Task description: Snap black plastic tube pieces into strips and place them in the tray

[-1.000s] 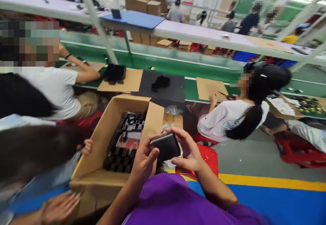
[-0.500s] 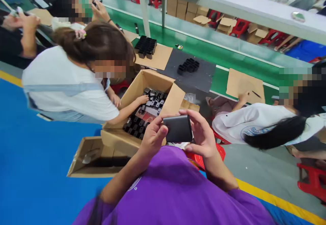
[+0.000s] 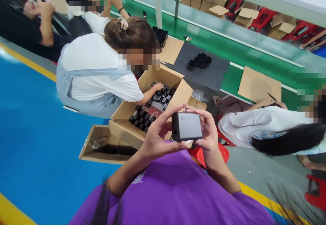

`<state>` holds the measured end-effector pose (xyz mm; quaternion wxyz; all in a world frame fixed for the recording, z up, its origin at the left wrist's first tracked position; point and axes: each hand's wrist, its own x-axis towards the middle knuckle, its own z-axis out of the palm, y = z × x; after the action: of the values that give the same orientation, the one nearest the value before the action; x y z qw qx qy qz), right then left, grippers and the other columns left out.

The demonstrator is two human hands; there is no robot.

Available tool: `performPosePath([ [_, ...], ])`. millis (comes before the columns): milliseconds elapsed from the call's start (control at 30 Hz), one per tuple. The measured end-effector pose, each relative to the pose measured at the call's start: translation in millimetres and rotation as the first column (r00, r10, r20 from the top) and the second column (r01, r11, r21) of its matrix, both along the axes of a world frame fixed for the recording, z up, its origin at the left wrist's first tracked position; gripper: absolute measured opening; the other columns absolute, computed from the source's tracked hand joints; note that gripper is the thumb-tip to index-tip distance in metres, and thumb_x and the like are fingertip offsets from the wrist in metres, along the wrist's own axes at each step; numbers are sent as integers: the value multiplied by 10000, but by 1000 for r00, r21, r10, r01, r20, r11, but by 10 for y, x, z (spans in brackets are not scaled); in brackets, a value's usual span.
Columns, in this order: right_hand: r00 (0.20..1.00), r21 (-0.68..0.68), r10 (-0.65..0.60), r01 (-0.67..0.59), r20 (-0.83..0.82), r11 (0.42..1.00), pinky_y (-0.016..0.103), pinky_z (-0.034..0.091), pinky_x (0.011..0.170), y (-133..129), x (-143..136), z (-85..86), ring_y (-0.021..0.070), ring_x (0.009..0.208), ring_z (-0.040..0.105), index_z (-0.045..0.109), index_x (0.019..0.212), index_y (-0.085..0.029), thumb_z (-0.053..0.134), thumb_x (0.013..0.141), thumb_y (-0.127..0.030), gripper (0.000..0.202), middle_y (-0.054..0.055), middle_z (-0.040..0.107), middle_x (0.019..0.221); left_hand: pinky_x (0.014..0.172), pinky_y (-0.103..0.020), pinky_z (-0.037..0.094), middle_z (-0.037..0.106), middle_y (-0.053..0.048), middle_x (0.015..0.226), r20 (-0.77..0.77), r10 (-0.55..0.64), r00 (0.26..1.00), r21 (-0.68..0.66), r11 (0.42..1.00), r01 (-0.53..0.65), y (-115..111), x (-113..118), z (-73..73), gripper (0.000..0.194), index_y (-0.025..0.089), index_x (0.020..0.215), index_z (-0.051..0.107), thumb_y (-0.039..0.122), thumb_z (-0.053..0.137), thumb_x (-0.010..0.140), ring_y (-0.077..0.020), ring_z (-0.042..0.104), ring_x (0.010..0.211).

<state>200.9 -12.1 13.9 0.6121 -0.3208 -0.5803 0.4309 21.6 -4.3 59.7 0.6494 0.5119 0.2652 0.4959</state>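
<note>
Both my hands grip a small dark grey rectangular casing (image 3: 188,126) in front of my chest. Its broad grey face is turned up toward me, and a black side with an opening shows at its left. My left hand (image 3: 159,135) has its thumb along the lower edge and its fingers at the top. My right hand (image 3: 209,130) closes on the right side, thumb at the lower right corner. Just beyond, an open cardboard box (image 3: 127,133) holds many similar black casings (image 3: 142,118); a co-worker's hand (image 3: 159,87) reaches into it.
A second carton (image 3: 107,158) lies open on the blue floor. Black parts (image 3: 200,62) sit on a dark mat (image 3: 211,77) on the green bench. A seated person (image 3: 265,123) is at my right, and a red stool (image 3: 224,153) stands close by my right forearm.
The casing has been turned over in my hands, from its dark face to a lighter grey one. My left thumb has moved to its lower edge. The view has shifted left.
</note>
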Motion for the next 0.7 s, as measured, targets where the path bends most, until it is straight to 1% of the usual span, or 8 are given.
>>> performPosePath([
  [67,1000,-34,24,-24,-1,999,484,573,1036,-37,-28,-26,297,1278,652,545,1324,-311,769,810,-655,658,95,677,1305,1012,-270,593,656,-69,1467,-30,35,999,111,993,-31,-2,-2,19,750,342,1403,646,294,944,716,-248,667,1293],
  [133,999,-94,34,-31,36,995,471,589,1000,-75,-56,-64,297,1243,667,541,1333,-303,745,809,-691,684,103,666,1323,1029,-283,590,701,-85,1395,-56,68,996,199,978,-55,6,-3,10,755,313,1404,634,292,944,716,-251,668,1293],
  [267,998,-180,61,-54,31,982,476,586,1011,-106,-102,-158,297,1264,660,540,1344,-300,722,790,-748,735,111,647,1358,929,-282,621,717,-111,1346,-72,141,987,301,947,-114,14,-7,-43,820,291,1397,572,309,967,680,-253,720,1194],
  [400,997,-191,70,-62,37,980,476,590,1019,-81,-120,-246,287,1258,669,543,1332,-309,697,767,-804,767,102,660,1346,861,-269,613,707,-119,1350,-121,176,977,323,937,-129,0,-15,-71,825,294,1399,512,334,953,702,-230,741,1101],
  [433,997,-186,76,-69,33,980,474,594,1013,-78,-122,-260,286,1259,669,542,1336,-312,700,770,-797,763,100,659,1349,857,-265,606,701,-121,1357,-132,180,975,327,936,-128,-3,-18,-72,823,296,1407,502,343,945,715,-224,739,1095],
  [500,995,-188,98,-96,-2,977,477,599,1006,-85,-129,-272,282,1265,668,533,1359,-325,740,789,-731,730,98,646,1377,861,-260,595,693,-118,1365,-141,182,973,339,933,-125,-1,-23,-69,828,306,1424,489,354,935,729,-223,726,1124],
  [600,992,-232,114,-121,-45,965,494,605,989,-123,-152,-231,283,1275,663,513,1392,-344,781,808,-648,711,96,630,1409,894,-273,589,686,-110,1378,-151,178,972,353,929,-115,10,-26,-54,844,318,1429,492,337,945,717,-239,694,1204],
  [700,995,-305,91,-99,-42,947,500,614,962,-164,-169,-142,298,1286,654,506,1407,-347,782,779,-698,771,99,631,1414,826,-248,596,691,-119,1384,-185,180,966,343,933,-108,10,-22,-32,856,308,1429,490,316,950,707,-219,729,1106],
])
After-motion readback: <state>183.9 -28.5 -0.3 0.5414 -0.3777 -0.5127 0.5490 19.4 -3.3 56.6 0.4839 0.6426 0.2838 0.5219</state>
